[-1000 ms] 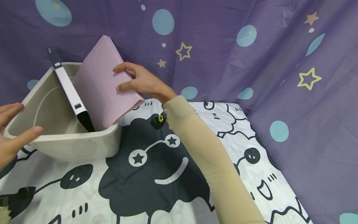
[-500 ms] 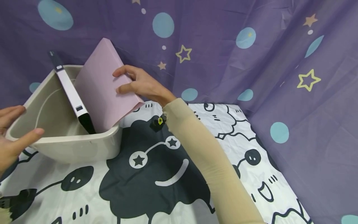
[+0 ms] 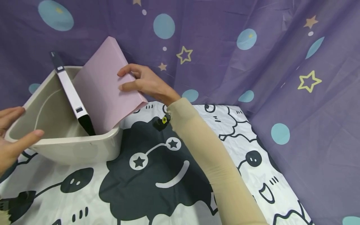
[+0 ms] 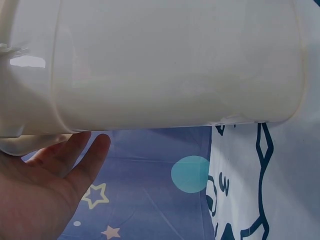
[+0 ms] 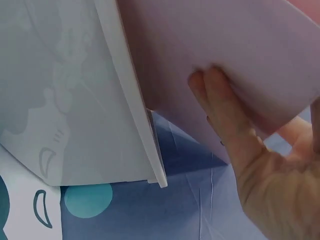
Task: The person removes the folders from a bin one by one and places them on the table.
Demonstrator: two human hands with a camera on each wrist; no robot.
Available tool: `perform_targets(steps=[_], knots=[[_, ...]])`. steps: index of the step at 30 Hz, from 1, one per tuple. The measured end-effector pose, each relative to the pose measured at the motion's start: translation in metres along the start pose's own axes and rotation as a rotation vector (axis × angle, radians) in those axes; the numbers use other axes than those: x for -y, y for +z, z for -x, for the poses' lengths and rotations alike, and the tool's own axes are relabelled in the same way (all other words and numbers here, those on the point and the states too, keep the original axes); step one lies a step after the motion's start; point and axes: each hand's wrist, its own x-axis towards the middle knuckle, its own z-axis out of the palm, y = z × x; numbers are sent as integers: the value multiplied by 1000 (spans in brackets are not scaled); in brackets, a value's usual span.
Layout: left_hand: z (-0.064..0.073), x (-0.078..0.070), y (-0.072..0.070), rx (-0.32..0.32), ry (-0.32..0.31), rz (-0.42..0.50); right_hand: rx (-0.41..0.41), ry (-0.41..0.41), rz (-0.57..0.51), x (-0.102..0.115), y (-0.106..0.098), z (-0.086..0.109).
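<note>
My right hand [image 3: 150, 82] grips a pink folder [image 3: 97, 84] by its right edge, with the thumb and a finger on the face towards me. In the right wrist view, more fingertips [image 5: 216, 82] press on the folder's other face. The folder leans tilted in a grey plastic bin [image 3: 81, 151], its upper part above the rim. To its left, a binder with a white spine and black ends [image 3: 71, 93] slants in the bin. At the bin's left front corner, my left hand [image 3: 11, 137] rests with spread thumb and fingers. The left wrist view shows its fingers [image 4: 90, 162] extended against the bin's wall.
A white cloth with black sheep drawings [image 3: 157, 175] covers the surface under the bin. Behind and to the right hangs a purple curtain [image 3: 213, 72] with stars and blue spots; the folder's top corner is close to it.
The pink folder and my right hand have shifted slightly to the right and up. My left hand stays at the bin's corner, and the binder has not moved.
</note>
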Motion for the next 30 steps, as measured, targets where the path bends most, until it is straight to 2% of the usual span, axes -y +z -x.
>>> perform_targets(steps=[4,8,12,17,30], knots=[[-1,2,1,-4,12,-16,-58,15,48,0,0,-1],[-1,5,2,4,-6,5,-49,43,64,0,1,-3],[0,10,2,8,-30,35,-16,61,30,-4,0,-5],[0,15,4,10,-35,71,-18,51,-8,-9,0,-6],[-1,14,1,4,1,19,-14,17,-111,-9,2,-5]])
